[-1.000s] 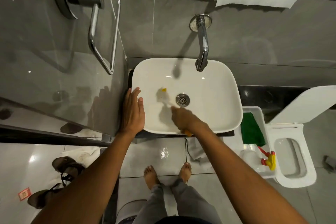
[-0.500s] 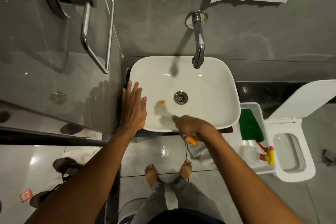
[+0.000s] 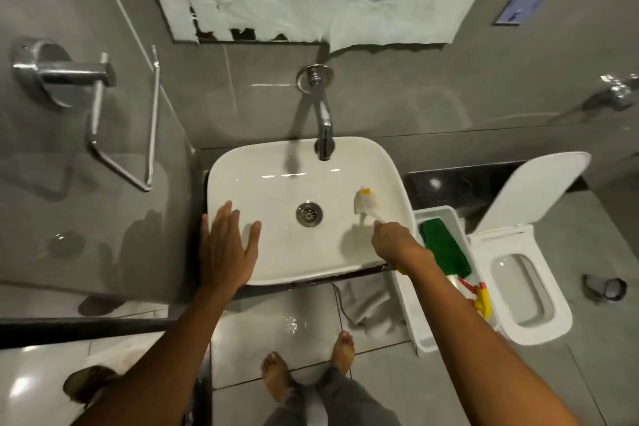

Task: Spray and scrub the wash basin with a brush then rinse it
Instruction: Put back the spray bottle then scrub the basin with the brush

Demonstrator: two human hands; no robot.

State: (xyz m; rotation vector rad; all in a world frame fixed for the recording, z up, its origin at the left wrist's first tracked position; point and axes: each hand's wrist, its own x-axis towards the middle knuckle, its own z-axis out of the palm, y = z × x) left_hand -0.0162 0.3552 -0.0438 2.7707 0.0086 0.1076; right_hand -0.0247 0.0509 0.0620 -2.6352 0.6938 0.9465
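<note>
Grip: right hand point(image 3: 397, 245) closed round brush point(image 3: 366, 201); left hand point(image 3: 226, 249) flat, holding nothing.
Brush head had crossed from drain's point(image 3: 308, 214) left to right; basin point(image 3: 276, 162) scrubbing continued, rinse pending.

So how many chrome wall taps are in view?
2: the curved chrome spout over the white wash basin, and a chrome tap at the right edge. Others may be out of frame.

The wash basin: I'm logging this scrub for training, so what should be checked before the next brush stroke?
1. Brush gripped in right hand: ok.
2. Bristles touching the wash basin: cannot tell.
3. Left hand flat on the near-left rim, bracing: ok.
4. Drain uncovered: ok.
5. Tap running no water: ok.
6. Spray or foam on the bowl: cannot tell.
</note>
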